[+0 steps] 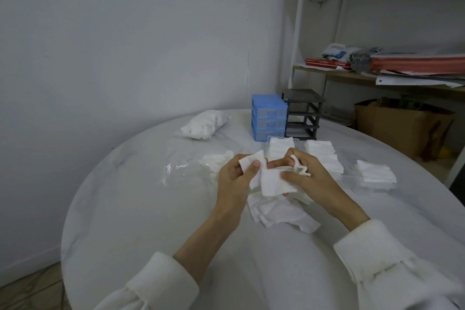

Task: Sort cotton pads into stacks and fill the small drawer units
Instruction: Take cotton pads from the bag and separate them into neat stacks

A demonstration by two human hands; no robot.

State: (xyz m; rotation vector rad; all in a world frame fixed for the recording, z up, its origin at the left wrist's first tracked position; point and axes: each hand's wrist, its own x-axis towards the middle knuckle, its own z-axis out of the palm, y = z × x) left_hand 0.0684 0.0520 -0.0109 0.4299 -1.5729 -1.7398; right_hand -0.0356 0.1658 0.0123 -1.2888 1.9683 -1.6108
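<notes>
My left hand (232, 176) pinches a white cotton pad (253, 162) between thumb and fingers above the table's middle. My right hand (305, 171) grips another pad (273, 182) hanging in front of it, with a crumpled pad (300, 167) tucked between its fingers. Below both hands lies a loose pile of pads (279, 211). Neat pad stacks sit beyond: one (280, 147) in a clear drawer, one (323, 156) to its right, one (375, 173) far right. A blue drawer unit (269, 117) and an empty dark frame (303, 113) stand at the back.
A clear bag of pads (203, 124) lies at the back left of the round white table (141, 209). An empty crinkled plastic bag (176, 168) with a few pads (216, 160) lies left of my hands. A shelf (377, 75) and a cardboard box (402, 126) stand right of the table.
</notes>
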